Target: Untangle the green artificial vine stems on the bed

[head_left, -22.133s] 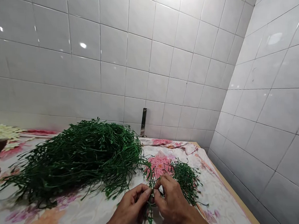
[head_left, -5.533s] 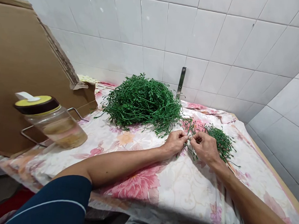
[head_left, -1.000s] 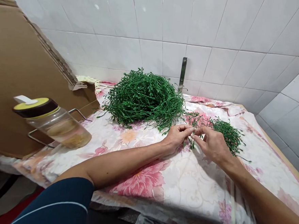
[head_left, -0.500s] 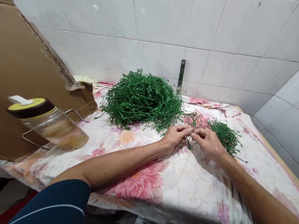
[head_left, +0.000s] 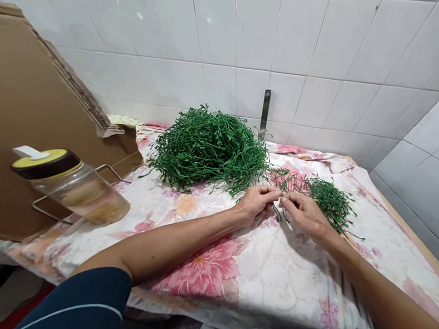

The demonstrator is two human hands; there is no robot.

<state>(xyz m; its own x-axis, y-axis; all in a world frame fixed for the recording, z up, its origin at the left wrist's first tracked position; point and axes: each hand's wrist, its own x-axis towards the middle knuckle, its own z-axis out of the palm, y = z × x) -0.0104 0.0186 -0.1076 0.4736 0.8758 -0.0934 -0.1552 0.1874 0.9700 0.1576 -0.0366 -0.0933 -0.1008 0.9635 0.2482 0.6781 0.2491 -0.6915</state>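
Both hands work close together above the cloth, the left hand and right hand drawn into narrow pinches, their fingertips nearly meeting on a thin green stem. Fine stems run sideways from that pinch to a small green bunch, lying just beside the right hand and sprawling away from it. The left hand is nearer a much larger green heap, which sits farther back. Both lie on a flowered sheet with a wooden edge at the right. White wall tiles rise behind, and a clear lidded bottle lies tilted against a cardboard sheet on the left.
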